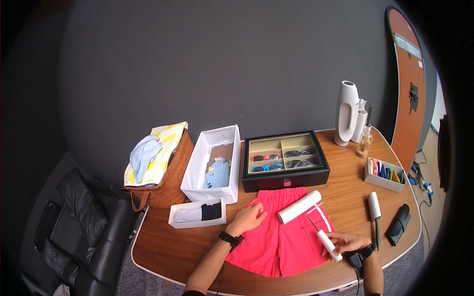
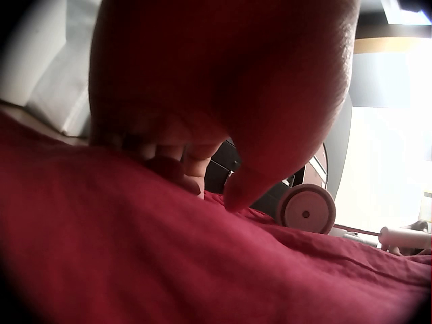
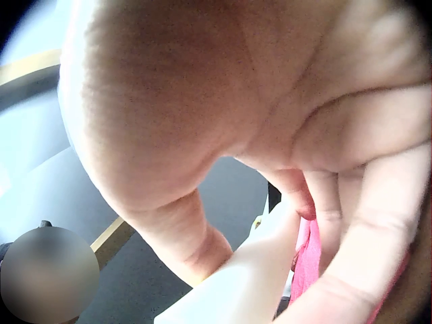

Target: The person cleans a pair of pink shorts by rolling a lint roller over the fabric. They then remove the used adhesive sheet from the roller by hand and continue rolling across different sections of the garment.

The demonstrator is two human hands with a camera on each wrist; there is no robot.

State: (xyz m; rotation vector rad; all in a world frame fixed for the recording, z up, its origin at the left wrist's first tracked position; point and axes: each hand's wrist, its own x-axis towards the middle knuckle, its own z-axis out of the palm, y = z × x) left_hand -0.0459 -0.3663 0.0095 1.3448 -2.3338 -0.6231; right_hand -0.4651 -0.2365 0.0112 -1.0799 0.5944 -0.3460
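Note:
Pink shorts (image 1: 261, 241) with a white side stripe lie spread on the table. My left hand (image 1: 247, 219) rests on their left part; in the left wrist view its thumb (image 2: 253, 185) and fingertips come down at the cloth. In my right hand (image 1: 347, 242) is the white handle (image 1: 328, 245) of a lint roller, held between thumb and fingers. Its wide white roll (image 1: 299, 206) lies over the upper right of the shorts, below the waistband. The right wrist view shows the thumb (image 3: 196, 250) against the handle (image 3: 236, 283).
Behind the shorts stands a black glasses case (image 1: 286, 183). White boxes (image 1: 233, 194) (image 1: 197, 223) with folded cloth and a wicker basket (image 1: 170, 190) are at left. A second lint roller (image 1: 374, 206), a dark pouch (image 1: 398, 225), a small box (image 1: 385, 183) and a white vase (image 1: 346, 118) stand right.

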